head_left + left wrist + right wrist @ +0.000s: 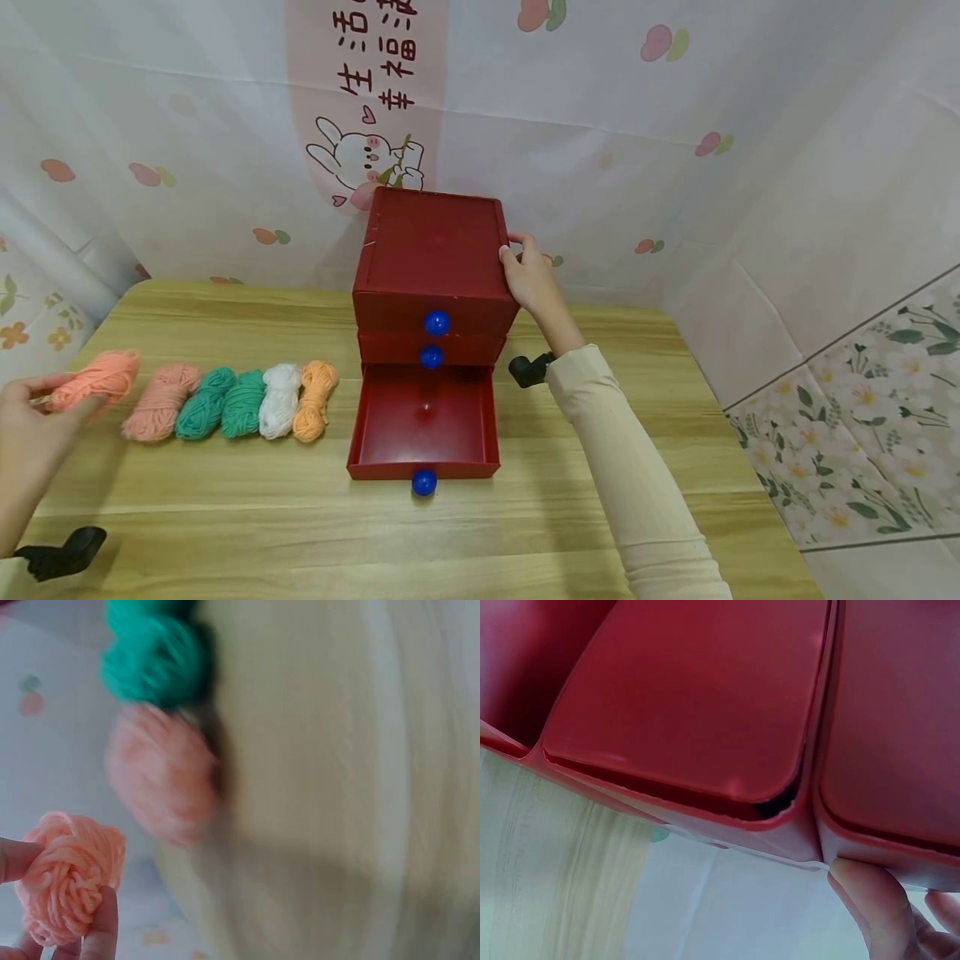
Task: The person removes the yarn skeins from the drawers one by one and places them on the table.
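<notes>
My left hand (37, 425) holds a coral yarn skein (97, 379) above the table's left side, and the left wrist view shows thumb and fingers pinching the skein's sides. Just right of it lies a pink yarn skein (161, 402), first in a row of skeins. My right hand (534, 279) rests against the right side of a red drawer cabinet (438, 242), its thumb touching the upper edge. The cabinet's bottom drawer (423, 429) is pulled out and bare inside; the upper two are closed. Each drawer front carries a blue round knob (423, 482).
Along the row lie two green skeins (205, 402), a white skein (281, 400) and an orange skein (315, 400), left of the cabinet. All stand on a wood-grain table (262, 517). A printed curtain (600, 167) hangs behind. Black wrist mounts (528, 371) sit on both arms.
</notes>
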`<move>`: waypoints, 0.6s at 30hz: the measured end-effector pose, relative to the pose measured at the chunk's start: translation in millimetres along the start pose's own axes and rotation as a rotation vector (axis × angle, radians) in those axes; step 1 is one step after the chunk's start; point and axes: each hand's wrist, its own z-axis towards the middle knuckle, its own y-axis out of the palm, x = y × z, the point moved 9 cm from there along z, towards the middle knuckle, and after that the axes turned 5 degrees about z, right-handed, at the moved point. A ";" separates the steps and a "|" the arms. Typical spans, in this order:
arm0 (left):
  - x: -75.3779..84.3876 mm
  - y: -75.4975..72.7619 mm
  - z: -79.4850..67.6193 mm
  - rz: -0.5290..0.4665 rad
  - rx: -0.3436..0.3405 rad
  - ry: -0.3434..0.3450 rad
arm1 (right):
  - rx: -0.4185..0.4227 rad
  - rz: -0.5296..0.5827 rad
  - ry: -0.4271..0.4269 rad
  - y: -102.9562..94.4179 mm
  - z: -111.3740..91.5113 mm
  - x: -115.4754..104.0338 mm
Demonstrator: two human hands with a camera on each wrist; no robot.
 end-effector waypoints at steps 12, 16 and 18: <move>68.6 2.0 -31.0 0.299 -0.031 0.219 | 0.010 -0.014 0.004 -0.9 0.4 0.6; 67.8 5.5 -33.4 0.302 -0.041 0.210 | 0.006 -0.015 0.001 0.2 0.7 0.9; 66.7 6.1 -34.3 0.294 -0.048 0.197 | 0.009 -0.020 -0.002 -0.1 0.8 0.9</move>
